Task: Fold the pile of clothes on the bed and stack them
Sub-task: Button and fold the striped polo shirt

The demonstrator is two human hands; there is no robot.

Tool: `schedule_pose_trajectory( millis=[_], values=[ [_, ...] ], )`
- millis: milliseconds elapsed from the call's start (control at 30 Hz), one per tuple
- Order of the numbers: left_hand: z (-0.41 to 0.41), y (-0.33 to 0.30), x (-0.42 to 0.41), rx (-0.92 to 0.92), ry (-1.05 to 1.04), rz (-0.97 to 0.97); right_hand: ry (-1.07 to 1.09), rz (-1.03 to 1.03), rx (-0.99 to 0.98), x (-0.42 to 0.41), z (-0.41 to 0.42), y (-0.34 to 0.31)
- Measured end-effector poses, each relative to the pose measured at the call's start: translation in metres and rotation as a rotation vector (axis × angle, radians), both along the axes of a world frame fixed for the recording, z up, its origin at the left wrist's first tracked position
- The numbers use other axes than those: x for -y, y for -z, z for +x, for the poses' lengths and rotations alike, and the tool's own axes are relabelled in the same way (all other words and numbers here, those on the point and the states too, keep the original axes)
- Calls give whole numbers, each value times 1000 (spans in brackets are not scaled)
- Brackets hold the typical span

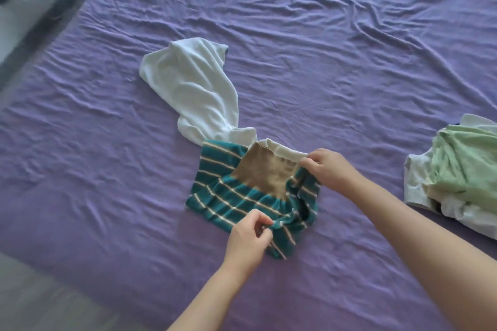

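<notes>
Teal cloth with pale stripes is pinched in the left hand (248, 239), whose curled fingers grip the near edge of the striped garment (228, 196) at about 6 o'clock of that piece. At its 2 o'clock corner the right hand (326, 169) pinches the cream edge beside a tan panel. From 11 o'clock of the striped garment a white garment (191, 88) stretches away, touching it. Both lie on the wrinkled purple bed sheet (336, 48). Well apart at 3 o'clock sits a rumpled pile of green and white clothes (462, 169).
</notes>
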State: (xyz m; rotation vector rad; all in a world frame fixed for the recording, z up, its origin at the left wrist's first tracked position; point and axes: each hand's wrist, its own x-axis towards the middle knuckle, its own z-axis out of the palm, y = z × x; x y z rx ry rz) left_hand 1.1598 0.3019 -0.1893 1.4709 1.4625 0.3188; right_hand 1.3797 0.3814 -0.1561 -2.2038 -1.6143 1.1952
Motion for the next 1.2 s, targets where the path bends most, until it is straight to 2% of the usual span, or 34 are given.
schedule_pose_trajectory(
  millis=[133, 267, 367, 467, 633, 700, 800, 900, 967, 1033, 1100, 1200],
  values=[
    [-48, -1, -48, 36, -191, 27, 53, -6, -63, -40, -51, -6],
    [-95, 9, -89, 26, -295, 11, 148, -61, -138, -80, -104, -3],
    [-120, 22, -108, -28, -308, -61, 183, -66, -254, -100, -136, 11],
    [-131, 32, -115, -89, -300, -111, 96, -1, -305, -95, -154, 20],
    [-109, 29, -133, -160, -237, -34, 125, 111, -369, -72, -155, 42],
    [-94, 28, -144, -269, -192, -19, 113, 134, -332, -68, -155, 47],
    [-81, 27, -151, -484, -154, 125, 169, 246, -230, -57, -153, 52],
    [-83, 29, -144, -516, -57, 32, 319, 359, -71, -24, -149, 58],
    [-91, 32, -136, -553, 28, -5, 280, 357, 76, 4, -149, 64],
    [-101, 36, -131, -522, 36, -10, 111, 302, 209, 27, -153, 74],
    [-107, 38, -130, -410, -15, -44, -47, 245, 308, 40, -157, 82],
    [-115, 40, -133, -201, -148, -130, -40, 201, 392, 49, -161, 90]
  ],
)
